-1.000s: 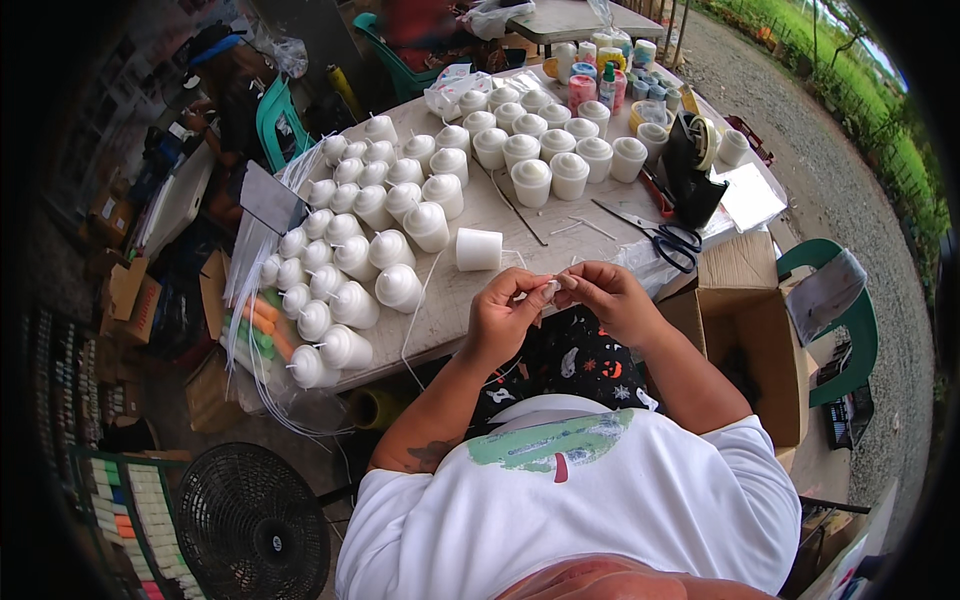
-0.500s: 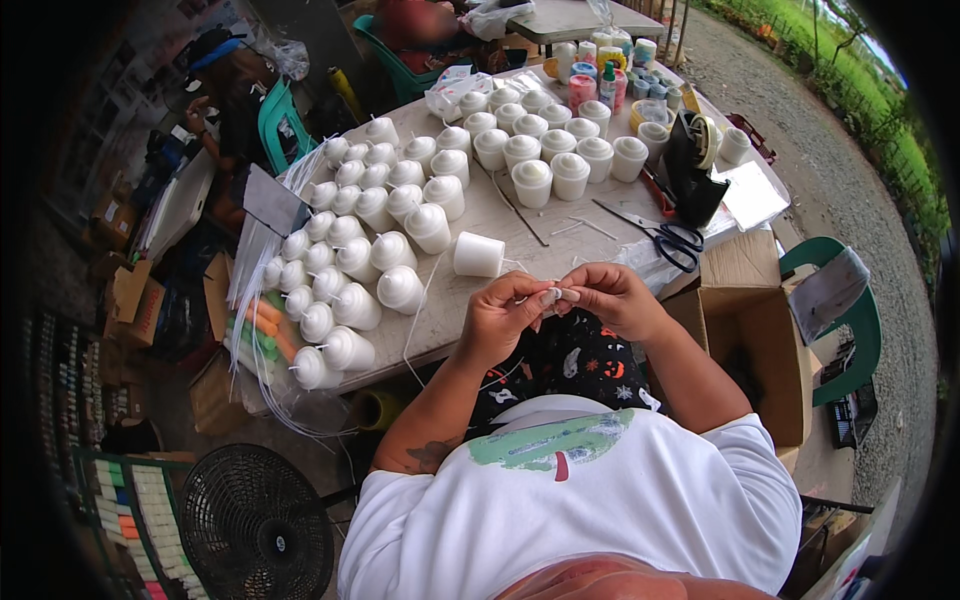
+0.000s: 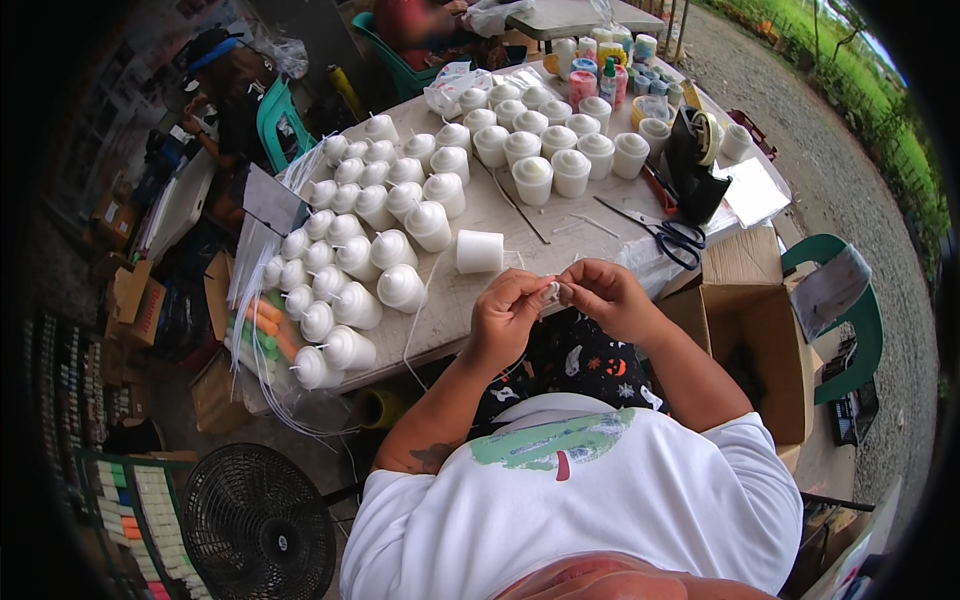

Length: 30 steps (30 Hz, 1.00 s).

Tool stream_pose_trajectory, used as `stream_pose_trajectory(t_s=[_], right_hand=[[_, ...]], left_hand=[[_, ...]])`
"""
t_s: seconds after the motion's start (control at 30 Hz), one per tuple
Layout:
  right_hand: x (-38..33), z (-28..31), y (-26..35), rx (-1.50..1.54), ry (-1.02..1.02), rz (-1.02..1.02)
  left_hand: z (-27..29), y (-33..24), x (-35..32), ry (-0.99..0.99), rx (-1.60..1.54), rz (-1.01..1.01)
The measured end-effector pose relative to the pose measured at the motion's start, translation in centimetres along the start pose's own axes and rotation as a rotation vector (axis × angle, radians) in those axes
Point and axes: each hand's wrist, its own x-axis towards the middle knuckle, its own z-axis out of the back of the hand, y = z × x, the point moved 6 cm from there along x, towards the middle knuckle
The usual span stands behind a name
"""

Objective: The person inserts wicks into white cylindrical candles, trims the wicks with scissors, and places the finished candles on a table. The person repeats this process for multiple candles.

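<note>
Just nearside of the side-lying white candle (image 3: 480,251), left hand (image 3: 508,306) and right hand (image 3: 612,298) pinch a small white piece (image 3: 552,291) between fingers; slack grip could let it fall.

Smooth, matt, waxy-looking cylinder (image 3: 480,252)

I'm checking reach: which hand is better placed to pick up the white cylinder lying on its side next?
Probably the left hand: the white cylinder lies beyond it, while the right hand is farther away. Both are at a small white piece.
</note>
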Motion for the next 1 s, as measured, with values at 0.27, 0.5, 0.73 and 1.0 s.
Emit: stream_pose_trajectory(t_s=[0.27, 0.5, 0.73, 1.0], right_hand=[[-0.4, 0.2, 1.6, -0.491, -0.081, 0.23], [-0.8, 0.0, 3.4, -0.675, -0.099, 0.356], [-0.7, -1.1, 4.1, -0.928, 0.001, 0.508], [-1.1, -0.5, 4.7, -0.911, -0.041, 0.449]], left_hand=[[0.1, -0.9, 0.3, -0.014, 0.264, -0.127], [0.6, 0.1, 0.2, -0.014, 0.212, -0.046], [0.5, 0.5, 0.1, 0.06, 0.185, 0.002], [2.2, -1.5, 1.9, 0.239, 0.605, -0.014]])
